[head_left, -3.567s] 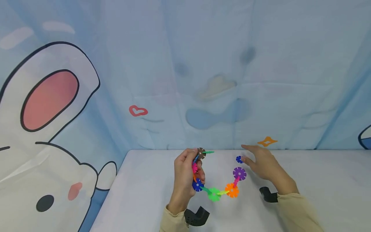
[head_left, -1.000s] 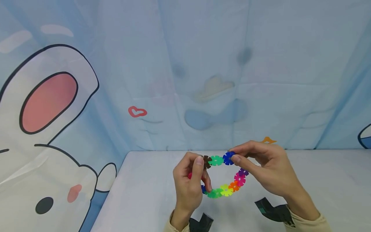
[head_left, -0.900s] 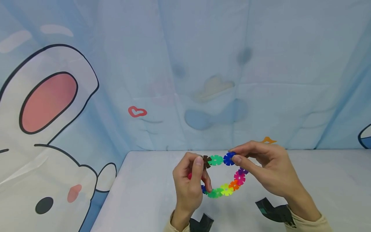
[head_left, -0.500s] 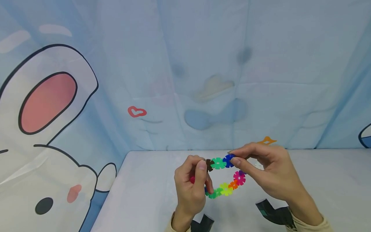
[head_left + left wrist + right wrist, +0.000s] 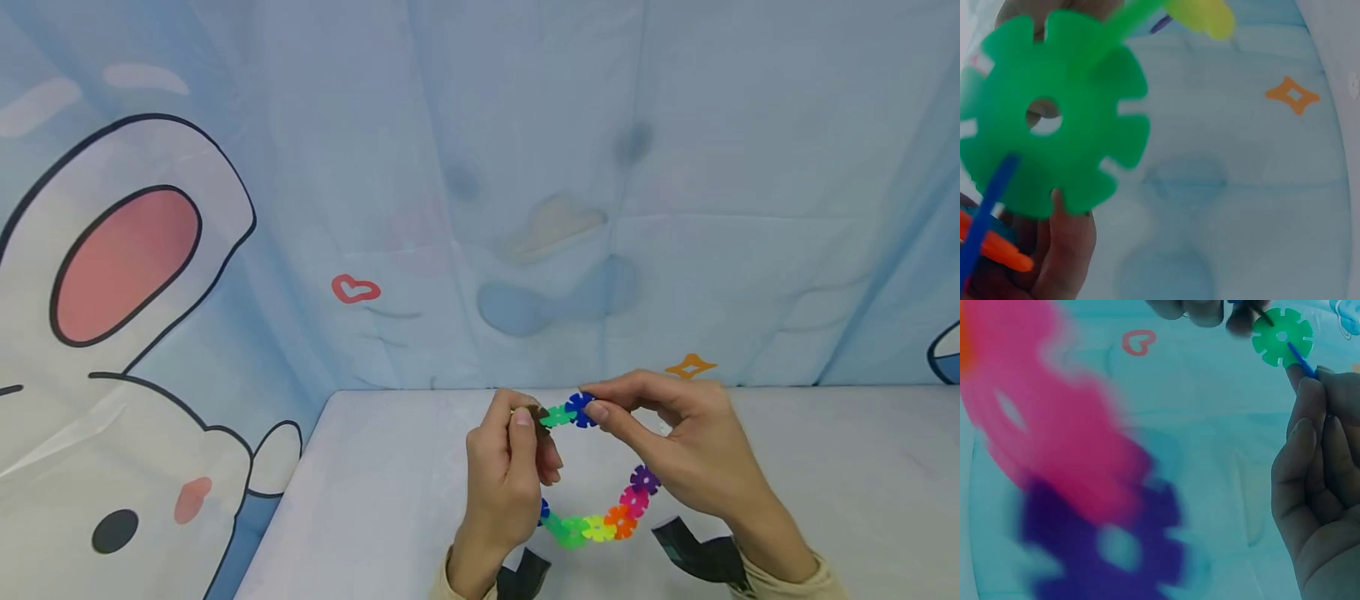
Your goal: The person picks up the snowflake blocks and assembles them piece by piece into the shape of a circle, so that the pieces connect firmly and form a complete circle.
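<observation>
A chain of notched plastic snowflake discs hangs in a curve between my hands in the head view. My left hand (image 5: 501, 483) pinches the brown disc (image 5: 537, 413) between thumb and forefinger. A teal-green disc (image 5: 557, 417) slots into that one and meets the blue disc (image 5: 580, 409), which my right hand (image 5: 693, 450) pinches at its right edge. Lower down run a green disc (image 5: 572, 533), a yellow disc (image 5: 598, 528), an orange disc (image 5: 621, 522), a pink disc (image 5: 634, 502) and a purple disc (image 5: 645, 479). My left hand hides part of the chain.
Beneath the hands is a white table (image 5: 375, 500). A light-blue curtain (image 5: 450, 167) with cartoon prints stands behind it. Black wrist mounts (image 5: 701, 550) sit at both cuffs.
Earlier my right hand reached for a small blue disc; now it holds a blue disc against the teal-green one. Over the last half second, the lower chain has swung down and right.
</observation>
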`<control>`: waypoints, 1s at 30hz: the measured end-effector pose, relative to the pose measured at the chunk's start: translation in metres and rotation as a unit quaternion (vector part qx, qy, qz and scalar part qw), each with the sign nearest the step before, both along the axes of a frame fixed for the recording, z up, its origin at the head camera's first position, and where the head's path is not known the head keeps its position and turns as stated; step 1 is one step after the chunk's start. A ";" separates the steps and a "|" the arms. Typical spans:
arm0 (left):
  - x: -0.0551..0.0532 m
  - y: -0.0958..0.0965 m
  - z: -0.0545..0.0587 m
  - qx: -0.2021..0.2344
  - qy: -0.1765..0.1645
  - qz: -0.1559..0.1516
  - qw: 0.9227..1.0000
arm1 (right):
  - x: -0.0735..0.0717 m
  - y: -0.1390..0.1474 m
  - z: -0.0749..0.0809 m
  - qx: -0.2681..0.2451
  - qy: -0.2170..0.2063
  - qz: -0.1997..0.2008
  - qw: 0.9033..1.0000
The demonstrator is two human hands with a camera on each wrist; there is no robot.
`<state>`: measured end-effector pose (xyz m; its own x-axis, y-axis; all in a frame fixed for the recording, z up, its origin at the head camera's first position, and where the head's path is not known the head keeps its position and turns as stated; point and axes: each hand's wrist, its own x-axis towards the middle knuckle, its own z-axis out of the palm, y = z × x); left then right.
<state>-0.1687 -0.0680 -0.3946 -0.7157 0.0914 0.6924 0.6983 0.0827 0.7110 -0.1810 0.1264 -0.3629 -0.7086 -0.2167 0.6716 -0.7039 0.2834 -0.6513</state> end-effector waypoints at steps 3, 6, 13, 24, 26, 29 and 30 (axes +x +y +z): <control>0.000 0.000 -0.002 0.004 -0.068 -0.017 0.998 | -0.002 -0.003 -0.002 0.008 -0.007 -0.016 1.000; -0.002 -0.001 -0.002 0.027 -0.129 -0.047 0.990 | -0.005 -0.002 -0.005 0.023 -0.015 -0.019 0.999; -0.010 -0.005 -0.007 0.092 -0.245 -0.050 0.964 | -0.027 0.022 -0.018 0.103 -0.079 -0.030 0.991; -0.020 -0.014 -0.013 0.131 -0.251 -0.017 0.959 | -0.093 0.109 -0.097 0.299 -0.264 -0.149 0.905; -0.020 -0.014 -0.012 0.135 -0.256 -0.021 0.957 | -0.099 0.114 -0.111 0.334 -0.298 -0.134 0.884; -0.019 -0.014 -0.012 0.144 -0.271 -0.033 0.951 | -0.104 0.112 -0.126 0.344 -0.316 -0.131 0.874; -0.019 -0.013 -0.012 0.147 -0.275 -0.037 0.949 | -0.104 0.110 -0.128 0.342 -0.318 -0.134 0.874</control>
